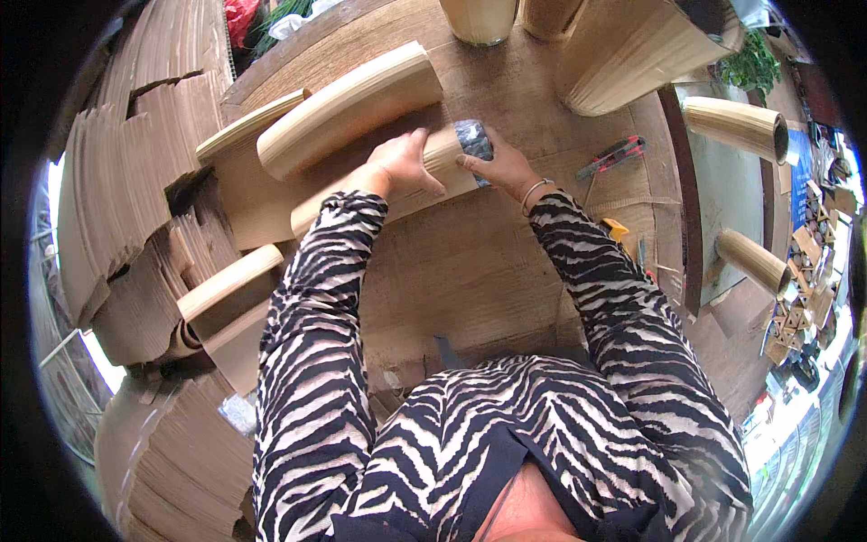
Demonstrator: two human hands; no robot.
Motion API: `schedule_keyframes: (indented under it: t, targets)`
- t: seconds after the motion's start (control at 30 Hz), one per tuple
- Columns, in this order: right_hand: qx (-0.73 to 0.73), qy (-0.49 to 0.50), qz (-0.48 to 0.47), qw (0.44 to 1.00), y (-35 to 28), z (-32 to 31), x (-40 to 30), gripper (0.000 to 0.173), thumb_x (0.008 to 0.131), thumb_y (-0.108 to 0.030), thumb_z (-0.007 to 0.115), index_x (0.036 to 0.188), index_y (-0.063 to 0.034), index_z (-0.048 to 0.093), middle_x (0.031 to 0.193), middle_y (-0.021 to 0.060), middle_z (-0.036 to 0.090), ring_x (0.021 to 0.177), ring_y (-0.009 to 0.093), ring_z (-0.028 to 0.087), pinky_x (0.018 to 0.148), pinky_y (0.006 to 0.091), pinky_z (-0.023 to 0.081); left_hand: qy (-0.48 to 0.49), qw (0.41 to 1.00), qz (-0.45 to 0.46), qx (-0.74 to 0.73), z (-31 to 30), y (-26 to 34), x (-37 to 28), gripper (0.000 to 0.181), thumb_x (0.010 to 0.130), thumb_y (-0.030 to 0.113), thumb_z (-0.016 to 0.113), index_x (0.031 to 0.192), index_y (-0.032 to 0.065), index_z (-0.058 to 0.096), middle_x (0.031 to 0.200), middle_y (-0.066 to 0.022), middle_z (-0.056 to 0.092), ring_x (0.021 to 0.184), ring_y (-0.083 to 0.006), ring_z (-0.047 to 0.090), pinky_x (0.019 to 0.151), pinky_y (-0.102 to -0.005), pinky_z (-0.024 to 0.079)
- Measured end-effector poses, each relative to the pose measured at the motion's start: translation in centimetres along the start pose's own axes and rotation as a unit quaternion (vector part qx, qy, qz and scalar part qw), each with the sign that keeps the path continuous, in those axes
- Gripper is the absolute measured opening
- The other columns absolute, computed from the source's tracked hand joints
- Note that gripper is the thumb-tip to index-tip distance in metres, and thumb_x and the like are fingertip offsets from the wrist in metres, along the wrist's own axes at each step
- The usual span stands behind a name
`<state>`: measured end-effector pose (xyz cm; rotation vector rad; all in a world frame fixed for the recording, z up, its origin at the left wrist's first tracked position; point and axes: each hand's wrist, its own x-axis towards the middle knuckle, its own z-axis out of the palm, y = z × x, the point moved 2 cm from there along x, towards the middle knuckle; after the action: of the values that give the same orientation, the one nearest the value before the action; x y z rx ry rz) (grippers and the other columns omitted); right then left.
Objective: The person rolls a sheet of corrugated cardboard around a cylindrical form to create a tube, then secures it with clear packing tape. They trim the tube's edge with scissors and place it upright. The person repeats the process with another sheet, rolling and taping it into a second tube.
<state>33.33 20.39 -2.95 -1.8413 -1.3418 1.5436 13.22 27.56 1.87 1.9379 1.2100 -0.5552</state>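
Note:
A roll of thin wood veneer [443, 152] lies slantwise before me, low over the wooden tabletop [467, 271]. My left hand [406, 162] rests on its upper side with the thumb spread along the near face. The right end carries a dark, shiny band [474, 146] that looks like plastic film. Around that end closes my right hand [504, 166], thumb on top. A second, thicker curled veneer sheet [352, 108] lies just beyond the roll. What the roll is wound on cannot be seen.
A red and black utility knife [613, 157] and a yellow-handled tool [615, 229] lie to the right. Veneer stacks [135, 217] crowd the left. Large veneer rolls [637, 61] stand at the back right. Smaller rolls [735, 125] sit on a pale surface [725, 190] beyond the table edge.

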Motion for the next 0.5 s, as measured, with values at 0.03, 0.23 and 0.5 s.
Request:
schedule_keyframes:
  t: [0.03,0.23,0.5]
  targets:
    - [0.022,-0.003,-0.031,0.999,0.4,0.1,-1.4,0.078,0.085,-0.045,0.079,0.144,-0.0031,0.050,0.113,0.0139,0.070,0.099,0.022,0.067,0.087,0.0335,0.053,0.024,0.999,0.012,0.023,1.4,0.5,-0.6,0.116,0.054,0.050,0.094,0.145,-0.0020,0.045,0.138,-0.0239,0.059,0.131,-0.0354,0.056,0.110,-0.0416,0.046]
    - [0.010,-0.026,-0.036,0.999,7.9,2.3,-16.5,0.082,0.077,-0.031,0.084,0.145,-0.0020,0.048,0.127,0.0216,0.064,0.116,0.031,0.063,0.099,0.0391,0.050,0.029,0.999,0.040,-0.014,15.9,6.3,-9.5,0.110,0.055,0.051,0.094,0.139,-0.0028,0.047,0.132,-0.0228,0.060,0.126,-0.0372,0.058,0.107,-0.0431,0.048]
    - [-0.461,-0.049,-0.219,0.859,7.8,4.7,-24.2,0.083,0.077,-0.014,0.074,0.153,-0.0277,0.042,0.157,0.0151,0.036,0.132,0.051,0.044,0.100,0.0497,0.053,-0.052,0.996,0.014,-0.076,20.4,7.7,-11.2,0.115,0.053,0.048,0.094,0.144,-0.0038,0.046,0.137,-0.0258,0.059,0.129,-0.0383,0.057,0.108,-0.0429,0.047]
